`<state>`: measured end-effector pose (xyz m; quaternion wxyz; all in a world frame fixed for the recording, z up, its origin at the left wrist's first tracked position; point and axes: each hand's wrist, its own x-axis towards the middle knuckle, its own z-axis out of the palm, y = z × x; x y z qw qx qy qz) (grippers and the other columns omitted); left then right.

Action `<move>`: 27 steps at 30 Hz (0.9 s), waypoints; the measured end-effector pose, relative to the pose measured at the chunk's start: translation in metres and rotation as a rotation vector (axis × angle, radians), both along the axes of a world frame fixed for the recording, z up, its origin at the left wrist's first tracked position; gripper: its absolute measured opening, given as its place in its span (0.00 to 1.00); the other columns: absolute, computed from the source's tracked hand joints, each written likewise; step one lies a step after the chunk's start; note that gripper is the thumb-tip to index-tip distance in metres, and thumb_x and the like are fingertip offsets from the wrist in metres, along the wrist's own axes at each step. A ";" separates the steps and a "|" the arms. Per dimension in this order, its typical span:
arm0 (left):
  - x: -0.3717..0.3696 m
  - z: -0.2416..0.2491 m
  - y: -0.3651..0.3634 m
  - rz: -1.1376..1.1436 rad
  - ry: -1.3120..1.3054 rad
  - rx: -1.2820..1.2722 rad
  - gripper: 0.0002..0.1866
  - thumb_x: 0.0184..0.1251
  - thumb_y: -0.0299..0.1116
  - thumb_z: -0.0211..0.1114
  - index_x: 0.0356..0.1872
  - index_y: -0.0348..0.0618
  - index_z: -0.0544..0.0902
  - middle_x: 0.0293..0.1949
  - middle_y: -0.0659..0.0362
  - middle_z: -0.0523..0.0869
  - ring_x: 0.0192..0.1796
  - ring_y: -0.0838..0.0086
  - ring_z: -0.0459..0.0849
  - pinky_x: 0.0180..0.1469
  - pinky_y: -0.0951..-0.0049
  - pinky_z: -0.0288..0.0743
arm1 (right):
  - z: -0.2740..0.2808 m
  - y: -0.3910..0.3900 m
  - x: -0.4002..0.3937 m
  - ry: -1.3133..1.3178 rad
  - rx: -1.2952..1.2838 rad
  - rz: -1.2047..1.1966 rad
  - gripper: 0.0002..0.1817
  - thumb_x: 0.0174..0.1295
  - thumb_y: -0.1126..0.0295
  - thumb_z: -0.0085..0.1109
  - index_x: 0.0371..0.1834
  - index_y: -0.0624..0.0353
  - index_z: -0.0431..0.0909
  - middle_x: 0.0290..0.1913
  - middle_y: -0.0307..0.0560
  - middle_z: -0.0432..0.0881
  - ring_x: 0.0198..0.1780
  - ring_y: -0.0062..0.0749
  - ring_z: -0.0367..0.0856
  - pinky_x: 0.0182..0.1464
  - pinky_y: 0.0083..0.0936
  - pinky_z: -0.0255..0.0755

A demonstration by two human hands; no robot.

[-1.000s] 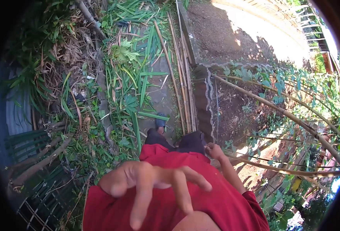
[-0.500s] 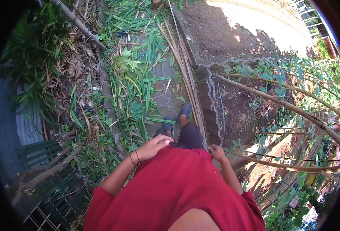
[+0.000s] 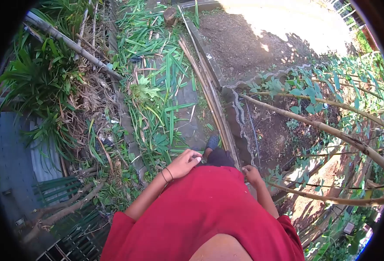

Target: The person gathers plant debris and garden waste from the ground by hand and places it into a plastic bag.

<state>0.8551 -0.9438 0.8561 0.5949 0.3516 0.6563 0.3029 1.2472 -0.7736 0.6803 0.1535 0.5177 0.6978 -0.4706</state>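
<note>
My left hand (image 3: 186,162) hangs in front of the red shirt (image 3: 205,195), its fingers curled in loosely with the thumb beside them. Nothing shows in it, and a dark band (image 3: 167,175) circles the wrist. On the other side of the shirt, my right hand (image 3: 252,175) is low with its fingers folded, near the wavy-edged border sheet (image 3: 239,130); I see no object in it. Below, one dark blue clog (image 3: 212,142) stands on the path by several long bamboo strips (image 3: 207,82). My other foot is hidden.
Cut green leaves (image 3: 170,74) litter the paved path (image 3: 187,117). A wood stump (image 3: 170,16) stands at its far end. Leaning bamboo poles (image 3: 318,124) cross the planted bed on the right. Plants and a grey pole (image 3: 74,45) line the left.
My view has moved slightly along the path, and the stump has come into fuller view. One of the two clogs has gone out of sight. Both hands stay close to the shirt.
</note>
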 end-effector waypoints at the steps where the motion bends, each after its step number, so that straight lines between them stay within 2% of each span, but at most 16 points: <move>1: -0.001 -0.011 0.001 -0.041 0.101 0.005 0.20 0.78 0.44 0.56 0.59 0.41 0.78 0.56 0.52 0.76 0.58 0.62 0.81 0.63 0.65 0.73 | -0.003 0.009 0.001 -0.015 -0.012 -0.016 0.18 0.69 0.58 0.60 0.48 0.63 0.84 0.40 0.52 0.88 0.46 0.38 0.86 0.51 0.34 0.76; 2: -0.002 -0.012 0.003 -0.034 0.110 0.006 0.20 0.78 0.44 0.56 0.59 0.41 0.78 0.56 0.52 0.76 0.58 0.62 0.81 0.63 0.65 0.73 | -0.005 0.018 0.002 -0.032 -0.024 -0.032 0.18 0.69 0.58 0.60 0.48 0.63 0.84 0.41 0.51 0.88 0.46 0.36 0.86 0.51 0.33 0.76; 4: -0.009 -0.006 0.008 -0.167 0.518 0.013 0.21 0.76 0.46 0.57 0.59 0.42 0.78 0.57 0.50 0.77 0.60 0.56 0.80 0.64 0.62 0.73 | -0.014 0.037 -0.002 -0.078 -0.046 0.026 0.18 0.68 0.58 0.60 0.49 0.62 0.84 0.43 0.53 0.88 0.48 0.39 0.86 0.52 0.34 0.76; 5: -0.014 -0.001 0.010 -0.180 0.583 -0.029 0.22 0.74 0.47 0.58 0.59 0.42 0.78 0.59 0.49 0.78 0.62 0.52 0.78 0.65 0.59 0.72 | -0.020 0.046 -0.005 -0.116 -0.050 0.073 0.19 0.68 0.57 0.60 0.49 0.62 0.84 0.45 0.54 0.88 0.49 0.43 0.86 0.54 0.35 0.76; 6: -0.019 0.001 0.014 -0.178 0.585 -0.028 0.22 0.74 0.47 0.58 0.59 0.42 0.78 0.59 0.49 0.78 0.62 0.52 0.78 0.65 0.59 0.72 | -0.027 0.054 -0.006 -0.158 -0.054 0.118 0.19 0.68 0.57 0.60 0.49 0.62 0.85 0.46 0.55 0.88 0.51 0.46 0.86 0.55 0.36 0.76; 7: -0.023 0.004 0.013 -0.093 0.554 -0.045 0.22 0.75 0.46 0.58 0.59 0.42 0.78 0.59 0.49 0.78 0.62 0.53 0.78 0.65 0.60 0.72 | -0.010 0.065 -0.021 -0.168 -0.079 0.151 0.20 0.68 0.56 0.60 0.49 0.61 0.85 0.49 0.56 0.87 0.54 0.51 0.85 0.58 0.38 0.76; 9: -0.030 -0.001 0.003 0.049 0.490 -0.039 0.21 0.76 0.46 0.58 0.60 0.42 0.78 0.57 0.49 0.78 0.60 0.56 0.80 0.64 0.62 0.73 | -0.025 0.087 -0.029 -0.152 -0.079 0.200 0.19 0.67 0.56 0.60 0.49 0.60 0.86 0.49 0.57 0.87 0.55 0.51 0.84 0.58 0.39 0.75; 12: -0.047 -0.012 -0.007 0.110 0.396 -0.170 0.23 0.75 0.48 0.57 0.59 0.41 0.80 0.59 0.48 0.79 0.60 0.53 0.80 0.64 0.61 0.73 | -0.029 0.119 -0.061 -0.100 -0.028 0.275 0.19 0.68 0.56 0.59 0.48 0.60 0.86 0.50 0.56 0.87 0.56 0.51 0.84 0.59 0.39 0.75; 16: -0.072 -0.048 -0.019 0.125 0.346 -0.243 0.23 0.75 0.48 0.57 0.59 0.40 0.80 0.58 0.47 0.79 0.60 0.53 0.80 0.66 0.61 0.71 | 0.012 0.147 -0.130 -0.078 0.023 0.216 0.18 0.68 0.57 0.59 0.48 0.61 0.86 0.50 0.56 0.87 0.55 0.51 0.84 0.58 0.38 0.75; 21: -0.133 -0.092 -0.008 0.096 0.276 -0.203 0.23 0.75 0.48 0.57 0.56 0.38 0.81 0.57 0.44 0.80 0.61 0.52 0.79 0.67 0.61 0.70 | 0.022 0.156 -0.180 -0.052 0.060 0.091 0.18 0.67 0.60 0.61 0.49 0.64 0.85 0.49 0.60 0.87 0.55 0.49 0.85 0.58 0.38 0.75; 24: -0.178 -0.094 0.012 0.094 0.281 -0.158 0.23 0.75 0.49 0.57 0.53 0.38 0.83 0.56 0.44 0.81 0.62 0.52 0.78 0.68 0.60 0.69 | 0.018 0.143 -0.190 -0.006 0.056 0.122 0.18 0.67 0.59 0.61 0.50 0.63 0.85 0.49 0.60 0.87 0.55 0.49 0.85 0.59 0.37 0.75; 27: -0.220 -0.101 0.036 0.039 0.351 -0.143 0.23 0.75 0.48 0.58 0.55 0.38 0.82 0.55 0.43 0.81 0.62 0.52 0.78 0.67 0.60 0.69 | 0.041 0.126 -0.207 -0.047 0.063 0.044 0.18 0.67 0.58 0.61 0.49 0.63 0.85 0.48 0.59 0.87 0.54 0.49 0.85 0.58 0.37 0.75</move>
